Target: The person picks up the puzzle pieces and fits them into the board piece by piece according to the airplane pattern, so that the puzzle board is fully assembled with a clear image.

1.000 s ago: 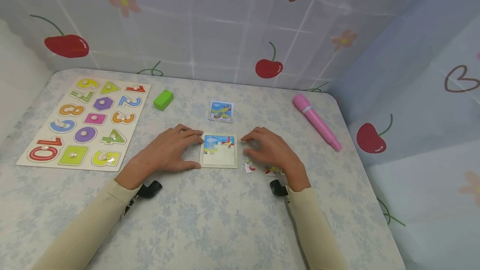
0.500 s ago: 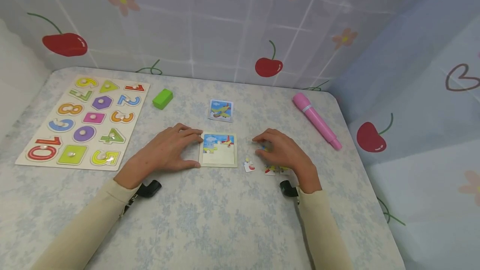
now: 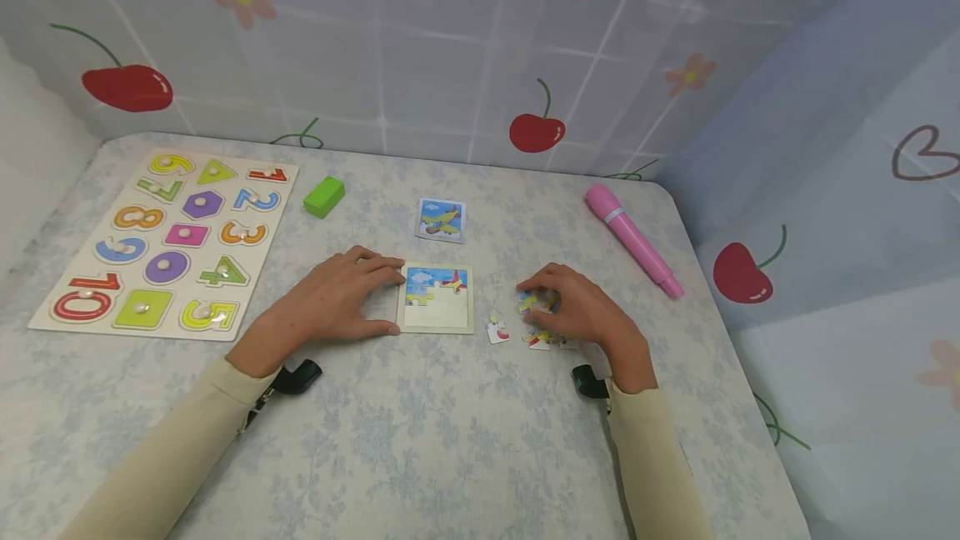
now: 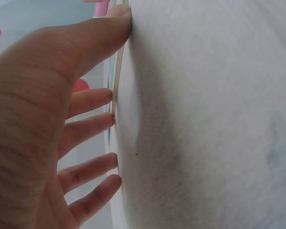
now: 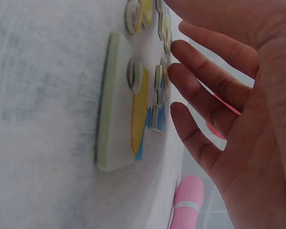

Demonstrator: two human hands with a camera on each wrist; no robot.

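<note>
A small square puzzle tray (image 3: pixel 438 321) lies mid-table, with picture pieces of an airplane and sky along its top and left. My left hand (image 3: pixel 337 297) rests at its left side; thumb and fingertips touch the edge of the tray (image 4: pixel 118 71) in the left wrist view, fingers fairly straight. Over several loose puzzle pieces (image 3: pixel 538 340) on the right, my right hand (image 3: pixel 581 307) hovers with relaxed, spread fingers. Its fingertips come close to blue-and-yellow pieces (image 5: pixel 157 112) in the right wrist view. One loose piece (image 3: pixel 497 330) lies between tray and hand.
Behind the tray lies an airplane picture card (image 3: pixel 441 220). A green block (image 3: pixel 324 197) and a peg board of numbers and shapes (image 3: pixel 258 261) are on the left. A pink microphone-shaped stick (image 3: pixel 633 240) lies at the back right, near the patterned curtain (image 3: pixel 450 48).
My right hand has moved right and slightly toward me, away from the tray's side to the loose pieces, uncovering more of them. My left hand stays at the tray.
</note>
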